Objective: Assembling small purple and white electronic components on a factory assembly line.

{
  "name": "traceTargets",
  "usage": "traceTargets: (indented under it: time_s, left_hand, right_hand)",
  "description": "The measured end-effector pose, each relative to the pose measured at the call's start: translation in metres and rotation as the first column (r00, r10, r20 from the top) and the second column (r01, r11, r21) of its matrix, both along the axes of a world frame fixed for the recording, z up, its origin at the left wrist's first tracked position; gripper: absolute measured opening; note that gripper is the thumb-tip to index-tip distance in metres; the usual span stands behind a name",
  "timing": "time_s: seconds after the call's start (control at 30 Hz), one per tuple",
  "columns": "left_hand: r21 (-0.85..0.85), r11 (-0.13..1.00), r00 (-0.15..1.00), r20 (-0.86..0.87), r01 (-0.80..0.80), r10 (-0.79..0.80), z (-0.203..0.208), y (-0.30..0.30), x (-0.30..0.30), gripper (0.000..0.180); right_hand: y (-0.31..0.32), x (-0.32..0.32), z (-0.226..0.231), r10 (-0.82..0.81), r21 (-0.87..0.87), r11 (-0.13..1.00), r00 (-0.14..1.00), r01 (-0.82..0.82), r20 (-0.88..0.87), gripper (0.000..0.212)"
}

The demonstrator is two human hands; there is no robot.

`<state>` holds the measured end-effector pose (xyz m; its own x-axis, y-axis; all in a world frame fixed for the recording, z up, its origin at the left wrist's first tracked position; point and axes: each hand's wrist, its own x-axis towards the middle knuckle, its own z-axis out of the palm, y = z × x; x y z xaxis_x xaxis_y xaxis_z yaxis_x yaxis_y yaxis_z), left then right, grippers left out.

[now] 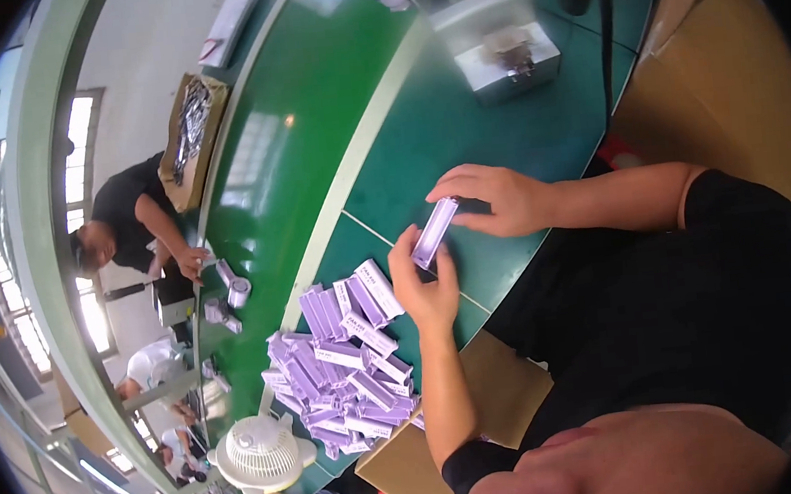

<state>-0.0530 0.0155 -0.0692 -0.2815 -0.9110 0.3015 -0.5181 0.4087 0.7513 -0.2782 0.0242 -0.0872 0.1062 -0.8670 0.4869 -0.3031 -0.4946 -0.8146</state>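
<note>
— Item one?
— Small purple box (435,232), held above the green desk (460,128), just beside the heap of purple boxes (345,374). Left hand (425,287) grip closed on its lower end; right hand (495,199) grip closed on its upper end.
— Beyond the heap?
— White fan (258,452) near it; grey metal machine (490,36) well apart, at the desk's far end.

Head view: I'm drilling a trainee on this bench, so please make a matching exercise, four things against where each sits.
Things:
1. slim purple box
2. pile of purple boxes
3. white fan
4. grey metal machine

Places:
A. far end of the green table
B. held between both hands
C. beside the left forearm
D. near table edge, beyond the pile

Pairs: 1-B, 2-C, 3-D, 4-A
</note>
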Motion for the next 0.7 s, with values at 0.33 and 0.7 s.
traceTargets:
  time_s: [0.33,0.7]
  left_hand:
    - [0.134,0.99,0.946,-0.324,0.038,0.007,-0.04,0.003,0.002,0.038]
    - [-0.151,0.986,0.995,0.089,0.062,-0.049,-0.027,0.002,-0.006,0.039]
  right_hand:
    - [0.008,-0.002,-0.001,-0.029,0.05,0.998,0.993,0.024,0.11,0.032]
    - [0.006,0.0,-0.001,-0.015,0.007,1.0,0.996,0.015,0.082,0.035]
